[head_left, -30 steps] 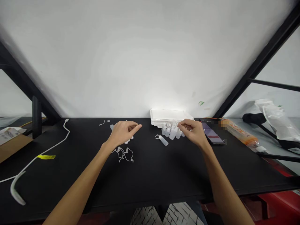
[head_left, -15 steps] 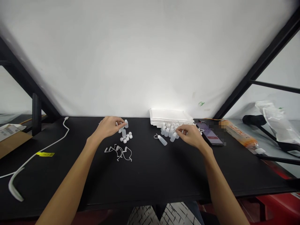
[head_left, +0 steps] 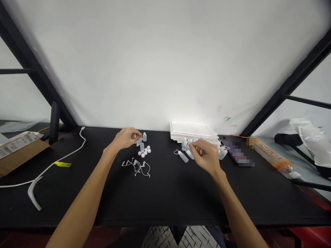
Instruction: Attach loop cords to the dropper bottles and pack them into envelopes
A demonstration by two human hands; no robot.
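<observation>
1. On the right, little bottles with caps (head_left: pixel 183 157) wear thin white tubes. That bunch looks done.
2. On the left, bare bottles (head_left: pixel 142 147), loose caps (head_left: pixel 143 155) and loose tubes (head_left: pixel 137 166) are left, not joined.
3. The left hand (head_left: pixel 126 138) has its fingertips close together at a bare bottle. I cannot tell if they grip it.
4. The right hand (head_left: pixel 207 155) is curled narrow by the capped bunch. I cannot tell if it holds anything.
5. Paper (head_left: pixel 192 130) and a phone (head_left: pixel 236 151) crowd that bunch; the bench (head_left: pixel 160 201) has room near its front edge.
</observation>
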